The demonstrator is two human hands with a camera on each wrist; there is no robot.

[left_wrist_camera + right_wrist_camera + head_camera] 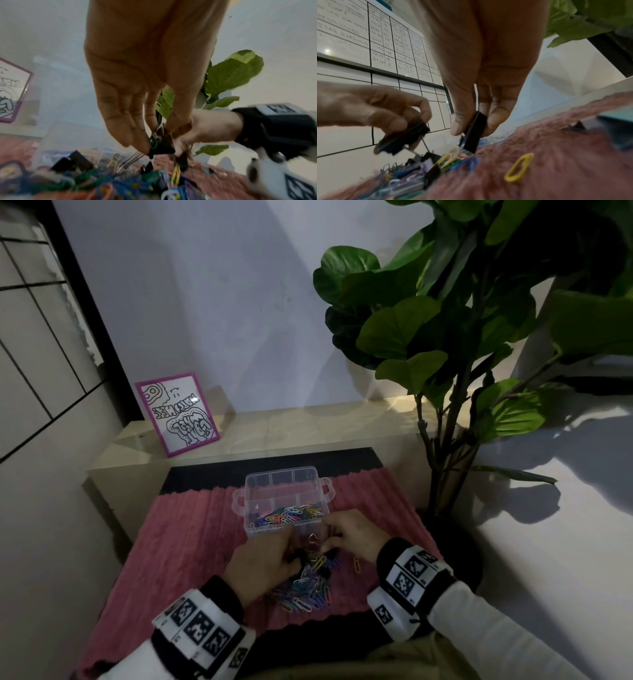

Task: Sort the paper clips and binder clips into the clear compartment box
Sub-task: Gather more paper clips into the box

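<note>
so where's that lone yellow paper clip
The lone yellow paper clip lies flat on the pink mat in the right wrist view, right of the mixed clip pile and apart from it, below the right hand.

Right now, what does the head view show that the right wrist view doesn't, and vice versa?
Head only: the clear plastic compartment box with coloured paper clips in its near compartments, and the purple-framed drawing.

Right wrist only: the black binder clip pinched by the right hand, another black clip gripped by the left hand, and a gridded whiteboard.

Both: the mixed clip pile on the pink ribbed mat, and a lone yellow paper clip.
</note>
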